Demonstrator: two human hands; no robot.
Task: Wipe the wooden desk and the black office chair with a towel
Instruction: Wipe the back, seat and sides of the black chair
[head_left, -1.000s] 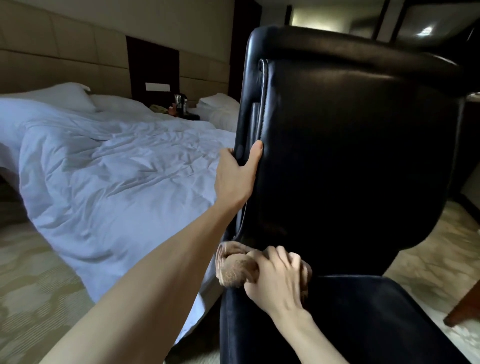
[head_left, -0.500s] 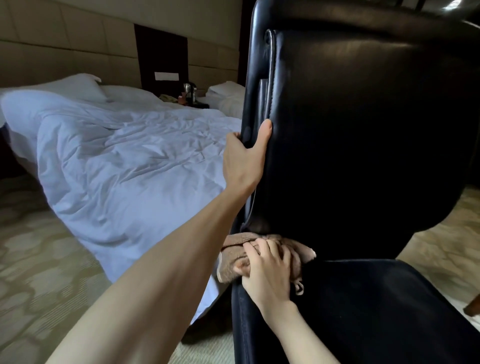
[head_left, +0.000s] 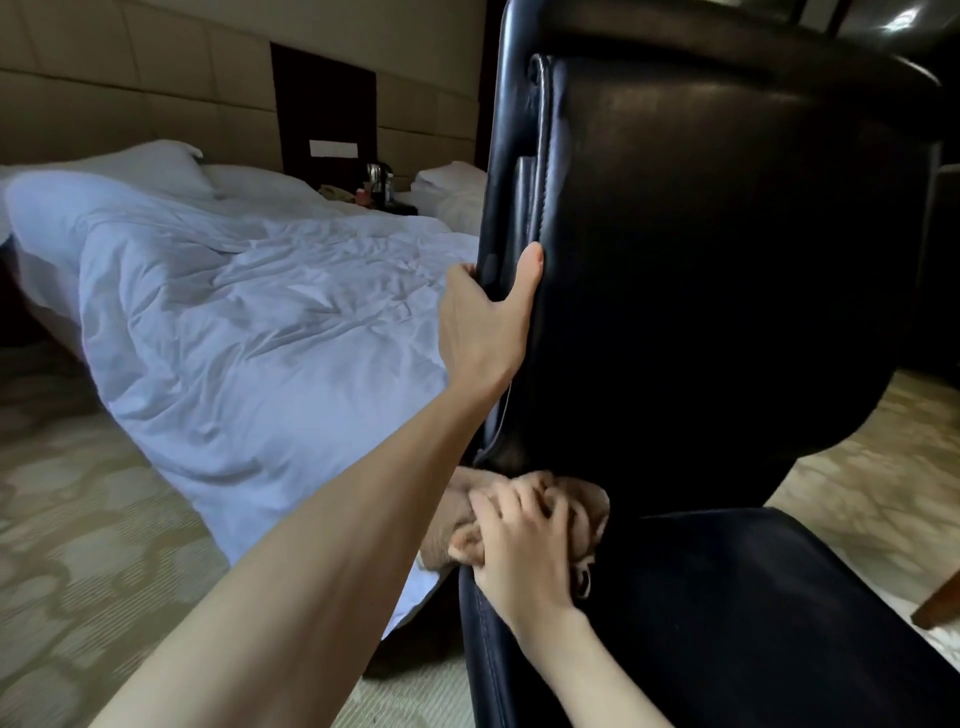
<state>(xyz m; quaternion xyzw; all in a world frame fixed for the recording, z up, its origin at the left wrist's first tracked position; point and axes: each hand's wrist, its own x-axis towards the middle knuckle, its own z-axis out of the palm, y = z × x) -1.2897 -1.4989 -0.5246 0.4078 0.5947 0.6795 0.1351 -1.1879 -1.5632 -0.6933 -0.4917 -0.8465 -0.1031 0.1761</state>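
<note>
A bed with a rumpled white duvet (head_left: 249, 322) and pillow (head_left: 156, 161) stands on patterned carpet (head_left: 78, 545), against a beige panelled wall (head_left: 130, 93). Beyond it, a kettle (head_left: 376, 174) sits on a dark nightstand (head_left: 400, 208), beside a second bed (head_left: 457, 192).

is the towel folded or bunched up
Bunched up: the tan terry towel is a crumpled wad under the right hand, against the black leather office chair.
</note>
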